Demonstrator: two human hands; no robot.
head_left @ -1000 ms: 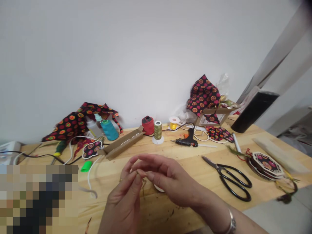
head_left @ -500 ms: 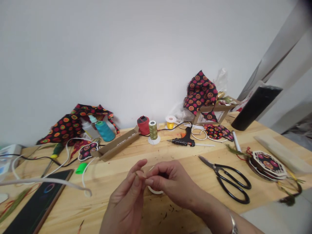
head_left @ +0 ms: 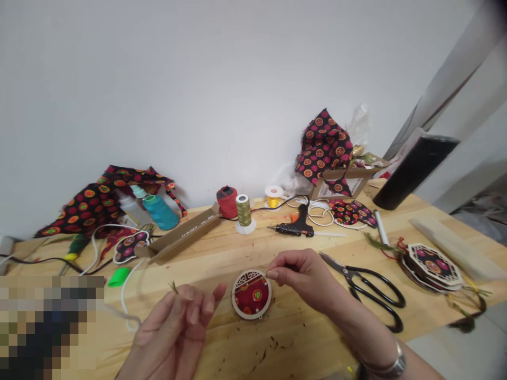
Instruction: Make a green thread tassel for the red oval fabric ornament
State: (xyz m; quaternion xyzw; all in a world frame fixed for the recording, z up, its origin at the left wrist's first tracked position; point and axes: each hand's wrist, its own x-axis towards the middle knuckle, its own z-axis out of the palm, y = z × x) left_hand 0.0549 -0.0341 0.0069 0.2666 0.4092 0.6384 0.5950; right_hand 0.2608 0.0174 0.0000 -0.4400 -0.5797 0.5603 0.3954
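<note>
My left hand (head_left: 170, 324) is closed in a pinch, with a short tuft of olive thread (head_left: 173, 287) poking out above the thumb. To the right, my right hand (head_left: 307, 277) pinches thin thread near its fingertips; a fine strand seems to stretch leftward from it. Between the hands, a round pendant (head_left: 252, 303) lies flat on the wooden table (head_left: 222, 348). It has a pale cut-out rim, dark red patterned fabric and a small loop at its lower edge. My right fingertips are just beside its upper right rim; whether they touch it I cannot tell.
Black-handled scissors (head_left: 368, 290) lie right of my right hand. Behind are a glue gun (head_left: 295, 227), an olive thread spool (head_left: 243, 211), a red spool (head_left: 227, 202) and a cardboard strip (head_left: 186, 235). A stacked octagonal ornament (head_left: 433, 266) sits far right. A blurred patch covers the lower left.
My hands, close together before, have moved apart, left hand to the left and right hand to the right. The round pendant, mostly hidden before, now shows between them.
</note>
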